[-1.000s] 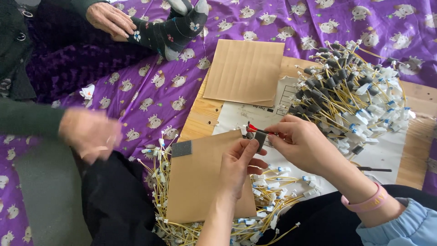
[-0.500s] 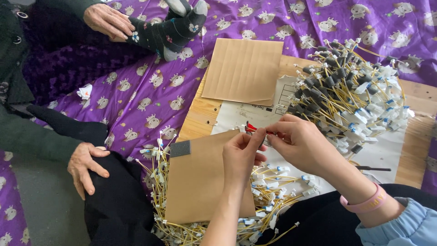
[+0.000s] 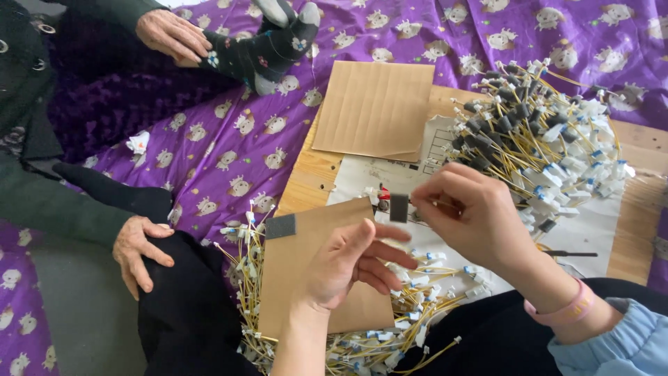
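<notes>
Right hand (image 3: 480,216) grip—grey sleeve (image 3: 399,207)

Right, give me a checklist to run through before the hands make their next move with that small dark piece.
1. Small dark piece held: ok, the right hand pinches it between the fingertips.
2. Left hand free: ok, open with fingers spread, holding nothing, just below the piece.
3. Brown card in reach: ok, it lies flat under the left hand, a grey patch at its top corner.
4. Loose wires at hand: ok, a pile of yellow ones with white ends lies around the card.
5. Other person's hand out of the way: ok, it rests on a dark knee, apart from the card.
6. Wire fitted in the piece: cannot tell.
</notes>
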